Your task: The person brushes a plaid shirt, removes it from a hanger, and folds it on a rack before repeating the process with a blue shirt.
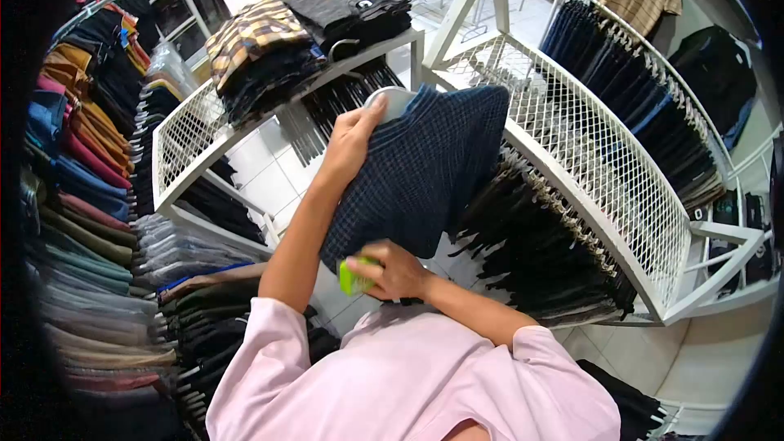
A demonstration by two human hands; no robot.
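A dark blue checked shirt (pixel 400 175) hangs tilted in front of me, held up by my left hand (pixel 359 131). The fingers of that hand are closed at its neck, with the thumb against a smooth white piece (pixel 397 103) that shows inside the collar. Low on the shirt, close to my body, my right hand (pixel 394 271) is closed round a bright green object (pixel 356 278). Motion blurs this object, and I cannot tell what kind of tool it is. The lower edge of the shirt passes right beside the right hand.
To my right stands a white mesh-topped rack (pixel 604 147) with dark trousers (pixel 539 237) hanging below. Folded shirts (pixel 257 41) are stacked on another mesh rack ahead. Rows of hanging clothes (pixel 90 220) line the left side. Jeans (pixel 621 73) hang along the right wall.
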